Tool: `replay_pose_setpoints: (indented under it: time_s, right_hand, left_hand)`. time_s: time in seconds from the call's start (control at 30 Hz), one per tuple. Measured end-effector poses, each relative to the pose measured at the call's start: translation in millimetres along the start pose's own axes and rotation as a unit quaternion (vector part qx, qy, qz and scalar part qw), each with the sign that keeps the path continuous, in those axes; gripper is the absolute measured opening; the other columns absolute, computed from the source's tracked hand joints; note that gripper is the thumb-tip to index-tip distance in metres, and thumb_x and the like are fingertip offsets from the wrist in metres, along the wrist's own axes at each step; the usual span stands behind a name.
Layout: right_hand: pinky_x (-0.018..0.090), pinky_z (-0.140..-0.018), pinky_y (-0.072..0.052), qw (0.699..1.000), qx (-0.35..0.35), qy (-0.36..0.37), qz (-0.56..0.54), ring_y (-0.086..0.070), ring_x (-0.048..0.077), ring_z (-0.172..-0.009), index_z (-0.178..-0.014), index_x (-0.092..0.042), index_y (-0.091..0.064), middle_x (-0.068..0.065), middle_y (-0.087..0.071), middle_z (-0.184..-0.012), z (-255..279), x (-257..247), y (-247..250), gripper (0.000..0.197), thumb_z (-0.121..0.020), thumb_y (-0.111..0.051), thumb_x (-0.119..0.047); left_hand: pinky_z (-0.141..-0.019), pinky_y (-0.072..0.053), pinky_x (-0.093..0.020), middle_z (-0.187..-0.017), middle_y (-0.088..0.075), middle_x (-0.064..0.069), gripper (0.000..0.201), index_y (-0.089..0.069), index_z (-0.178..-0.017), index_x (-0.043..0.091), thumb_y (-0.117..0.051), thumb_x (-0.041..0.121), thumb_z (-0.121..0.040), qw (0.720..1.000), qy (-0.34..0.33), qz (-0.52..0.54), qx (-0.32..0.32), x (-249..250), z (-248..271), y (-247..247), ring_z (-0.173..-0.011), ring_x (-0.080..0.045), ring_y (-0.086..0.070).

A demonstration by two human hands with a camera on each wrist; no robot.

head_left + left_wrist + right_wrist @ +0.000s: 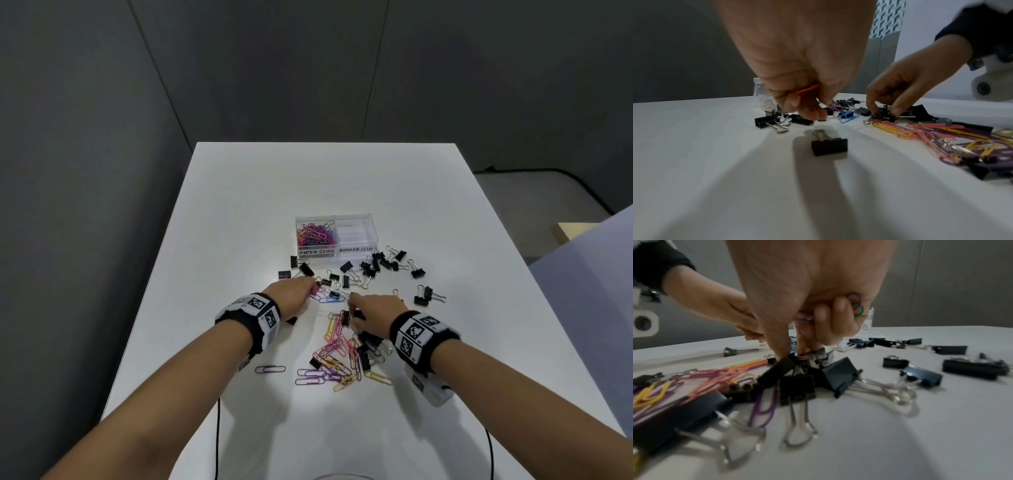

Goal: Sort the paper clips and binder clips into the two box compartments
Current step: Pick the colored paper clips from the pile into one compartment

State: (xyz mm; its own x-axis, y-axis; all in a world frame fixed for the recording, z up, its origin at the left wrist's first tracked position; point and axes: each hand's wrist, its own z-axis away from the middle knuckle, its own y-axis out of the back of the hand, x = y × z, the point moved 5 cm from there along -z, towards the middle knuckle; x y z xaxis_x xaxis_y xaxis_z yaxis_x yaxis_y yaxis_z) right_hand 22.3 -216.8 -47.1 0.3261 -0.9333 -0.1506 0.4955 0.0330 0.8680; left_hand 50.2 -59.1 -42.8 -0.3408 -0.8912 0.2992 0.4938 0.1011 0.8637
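A clear two-part box (337,219) stands mid-table; its left part holds coloured paper clips (315,234), and its right part, labelled binder clips, looks bare. Black binder clips (376,263) lie scattered in front of it. A mixed pile of paper clips (337,356) and binder clips lies nearer me. My left hand (310,286) (813,112) grips orange and purple paper clips (807,92), fingertips down among the clips. My right hand (354,310) (793,352) keeps green and purple paper clips (857,308) in its curled fingers, while thumb and forefinger pinch a binder clip (813,353) in the pile.
The white table (342,185) ends at grey walls behind and drops off left and right. A lone purple paper clip (270,369) lies near my left forearm, a single binder clip (829,146) under my left wrist. Two black cables (218,438) hang over the near edge.
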Motion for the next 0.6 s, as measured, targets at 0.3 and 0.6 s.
replay_pose_setpoints:
  time_s: [0.3,0.6]
  right_hand:
    - [0.029,-0.074,-0.044,0.998,0.065,0.004,0.003,-0.062,0.023,-0.096,-0.117,-0.017,-0.049,0.003,-0.064,-0.112,-3.9,6.2,18.6,0.025,-0.096,-0.044,-0.03]
    - [0.035,-0.069,-0.042,0.995,0.032,0.047,0.078,-0.061,0.03,-0.095,-0.111,-0.009,-0.049,0.011,-0.061,-0.109,-31.8,-36.9,5.5,0.019,-0.094,-0.042,-0.014]
  left_hand:
    - [-0.073,-0.044,-0.032,-0.099,-0.064,-0.01,0.037,-0.047,-0.106,0.008,-0.044,0.043,-0.094,0.999,0.019,-0.038,0.008,-12.2,12.1,-2.2,-0.082,-0.028,-0.056]
    - [-0.082,-0.047,-0.038,-0.109,-0.065,-0.018,0.047,-0.052,-0.112,0.004,-0.028,0.043,-0.1,0.992,-0.026,-0.116,-0.032,6.2,14.0,-16.8,-0.1,-0.033,-0.062]
